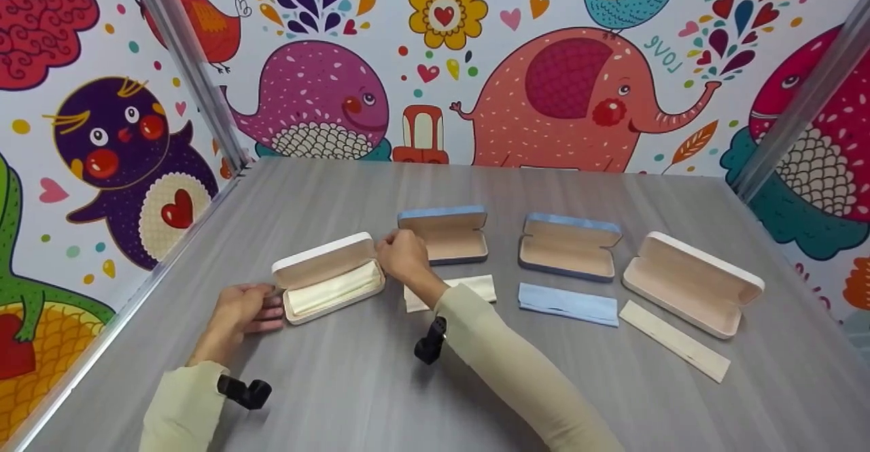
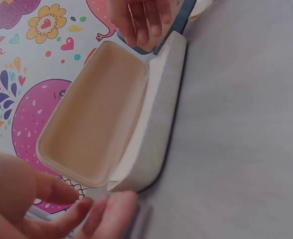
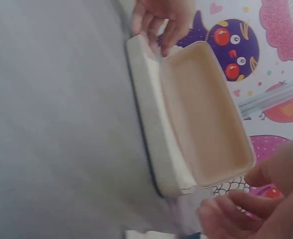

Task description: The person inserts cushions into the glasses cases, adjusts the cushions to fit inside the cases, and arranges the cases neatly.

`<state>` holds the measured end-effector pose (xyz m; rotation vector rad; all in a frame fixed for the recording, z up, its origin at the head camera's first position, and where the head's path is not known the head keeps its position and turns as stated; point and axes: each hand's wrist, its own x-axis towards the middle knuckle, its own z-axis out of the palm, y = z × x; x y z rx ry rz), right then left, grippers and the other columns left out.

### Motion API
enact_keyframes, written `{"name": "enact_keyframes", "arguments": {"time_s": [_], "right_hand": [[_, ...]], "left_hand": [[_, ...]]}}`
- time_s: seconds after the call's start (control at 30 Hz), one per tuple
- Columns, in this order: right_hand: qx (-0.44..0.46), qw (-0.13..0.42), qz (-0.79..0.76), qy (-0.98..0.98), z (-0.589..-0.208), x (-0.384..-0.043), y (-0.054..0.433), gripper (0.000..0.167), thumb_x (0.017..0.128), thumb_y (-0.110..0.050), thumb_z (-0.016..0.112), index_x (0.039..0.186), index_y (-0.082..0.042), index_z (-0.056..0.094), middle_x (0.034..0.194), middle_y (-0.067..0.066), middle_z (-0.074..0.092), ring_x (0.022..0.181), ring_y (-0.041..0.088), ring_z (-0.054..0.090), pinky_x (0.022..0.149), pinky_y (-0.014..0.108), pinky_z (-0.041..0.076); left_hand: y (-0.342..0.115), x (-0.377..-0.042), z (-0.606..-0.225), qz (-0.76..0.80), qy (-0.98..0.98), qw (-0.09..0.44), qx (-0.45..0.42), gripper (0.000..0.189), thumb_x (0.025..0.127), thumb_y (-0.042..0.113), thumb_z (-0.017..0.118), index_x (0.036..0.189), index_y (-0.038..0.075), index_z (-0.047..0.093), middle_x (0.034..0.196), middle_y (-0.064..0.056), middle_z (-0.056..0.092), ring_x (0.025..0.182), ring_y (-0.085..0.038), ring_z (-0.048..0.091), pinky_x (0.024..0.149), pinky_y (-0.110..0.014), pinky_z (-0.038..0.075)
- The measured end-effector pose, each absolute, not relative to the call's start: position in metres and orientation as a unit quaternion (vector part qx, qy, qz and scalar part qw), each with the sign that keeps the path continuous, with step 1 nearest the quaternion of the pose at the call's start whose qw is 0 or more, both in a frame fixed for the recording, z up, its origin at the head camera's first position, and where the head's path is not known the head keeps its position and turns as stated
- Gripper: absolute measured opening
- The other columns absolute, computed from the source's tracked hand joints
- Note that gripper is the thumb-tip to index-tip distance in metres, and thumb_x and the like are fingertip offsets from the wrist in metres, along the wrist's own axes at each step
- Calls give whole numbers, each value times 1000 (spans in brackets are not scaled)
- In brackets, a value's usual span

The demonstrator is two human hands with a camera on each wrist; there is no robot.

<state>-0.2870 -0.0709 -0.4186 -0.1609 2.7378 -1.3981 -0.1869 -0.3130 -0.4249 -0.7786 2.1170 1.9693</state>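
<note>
An opened white glasses case (image 1: pixel 338 309) stands at the left of the table, its lid tilted back. A folded cream cloth (image 1: pixel 333 289) lies in its base. My left hand (image 1: pixel 246 308) is at the case's left end, fingers loosely bent and fingertips right at the corner. At the opposite end is my right hand (image 1: pixel 404 255), its fingers loosely curled beside the case with nothing between them. In the right wrist view, the right hand (image 3: pixel 256 204) is close to the lid's near corner, and the left hand (image 3: pixel 164 20) shows at the far end.
Two opened blue cases (image 1: pixel 443 259) (image 1: pixel 567 267) and another opened white case (image 1: pixel 680 302) stand to the right. In front of them lie a cream cloth (image 1: pixel 479 287), partly behind the right forearm, a blue cloth (image 1: pixel 567 304) and a beige cloth (image 1: pixel 675 341). A patterned wall (image 1: pixel 448 85) borders the table.
</note>
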Motion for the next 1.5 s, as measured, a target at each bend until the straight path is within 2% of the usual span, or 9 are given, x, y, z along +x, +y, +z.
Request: {"name": "enact_keyframes", "arguments": {"time_s": [0.1,0.17,0.2,0.3,0.43,0.77,1.13,1.33,1.5], "right_hand": [[-34,113,-498,859,-409,-290,-70,42,101,-36,52,121,-4,68,114,11,70,102,25,66,77,38,60],[-16,169,-531,830,-405,-291,-69,56,100,-47,50,135,-5,60,126,14,64,116,32,62,87,50,59],[-7,196,-545,815,-404,-292,-69,60,99,-53,50,137,-6,57,120,13,63,118,32,61,90,55,58],[4,251,-571,782,-403,-294,-67,72,96,-61,54,145,-8,49,126,16,60,127,37,56,98,61,51],[8,296,-586,754,-405,-295,-65,85,92,-63,58,153,-8,37,146,24,50,137,43,48,106,61,46],[10,306,-564,767,-409,-300,-75,84,90,-63,63,148,-6,43,144,19,54,130,40,54,103,55,50],[14,277,-558,782,-411,-295,-82,82,90,-61,64,143,-1,47,130,17,63,116,34,64,100,55,53],[26,290,-565,772,-407,-296,-80,83,91,-54,68,148,-1,39,134,20,60,120,39,62,100,57,52],[30,286,-581,761,-404,-299,-77,88,89,-46,73,151,1,31,137,25,56,121,46,60,98,58,53]], "left_hand": [[-315,-187,-421,653,708,99,-253,49,106,14,34,145,-15,30,85,-4,63,69,-12,66,68,-33,63],[-315,-188,-418,643,714,116,-250,55,108,23,27,148,-14,27,96,-10,60,74,-14,65,71,-35,63],[-315,-189,-417,638,717,124,-250,58,108,29,24,149,-13,26,102,-13,59,77,-15,65,73,-36,63],[-313,-191,-412,623,726,150,-249,72,107,44,13,152,-11,22,119,-23,52,86,-20,62,78,-39,63],[-308,-194,-407,611,728,179,-253,84,103,58,10,154,-9,16,130,-27,42,97,-26,58,82,-43,62],[-305,-196,-403,631,709,199,-243,98,99,66,31,154,-12,10,136,-32,31,114,-37,46,91,-51,58],[-308,-195,-401,664,681,180,-250,95,100,56,46,153,-14,10,133,-34,39,91,-30,61,85,-49,61],[-309,-193,-400,659,693,171,-238,94,101,52,48,152,-15,9,133,-36,45,85,-26,68,80,-44,62],[-308,-194,-400,650,708,159,-226,92,101,48,51,150,-19,11,137,-46,44,79,-25,71,77,-40,63]]}}
